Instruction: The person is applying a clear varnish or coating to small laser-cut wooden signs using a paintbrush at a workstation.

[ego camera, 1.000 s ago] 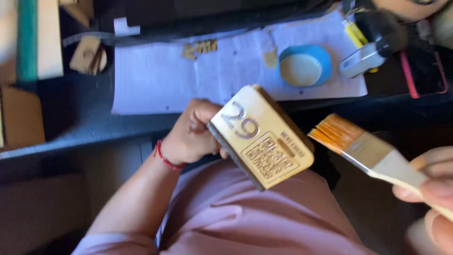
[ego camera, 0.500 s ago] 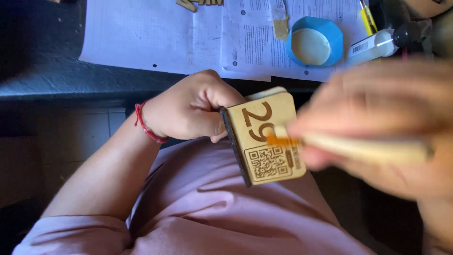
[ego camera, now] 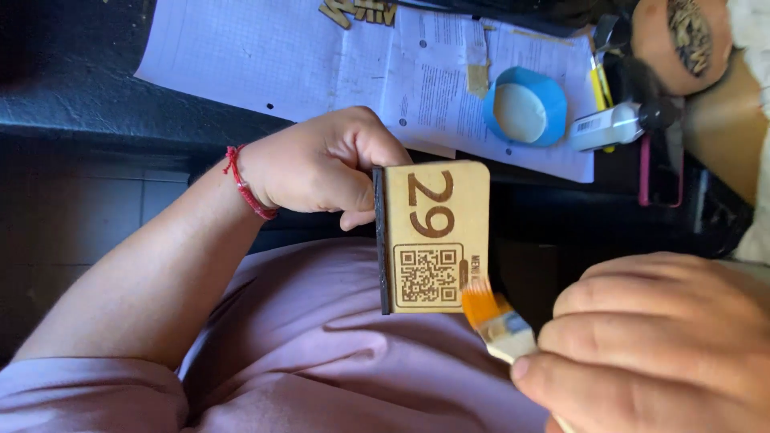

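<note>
My left hand (ego camera: 321, 168) grips a small rectangular wooden plaque (ego camera: 433, 236) by its left edge, holding it above my lap. The plaque has rounded corners, a dark burnt edge, engraved numerals and a square code pattern. My right hand (ego camera: 666, 345) fills the lower right corner and holds a flat paintbrush (ego camera: 493, 317) with orange bristles and a pale metal ferrule. The bristle tips touch the plaque's lower right corner. A red cord bracelet (ego camera: 245, 184) circles my left wrist.
A dark desk edge (ego camera: 120, 112) runs across the top with white paper sheets (ego camera: 321, 56) on it. On the papers sit a blue round lid or tape roll (ego camera: 525, 104), wooden cut-out letters (ego camera: 353, 10), and a white-and-yellow tool (ego camera: 613, 124). Pink fabric (ego camera: 337, 353) covers my lap.
The plaque has turned to face the camera squarely. My right hand with the brush has dropped from across the plaque's face to its lower right corner.
</note>
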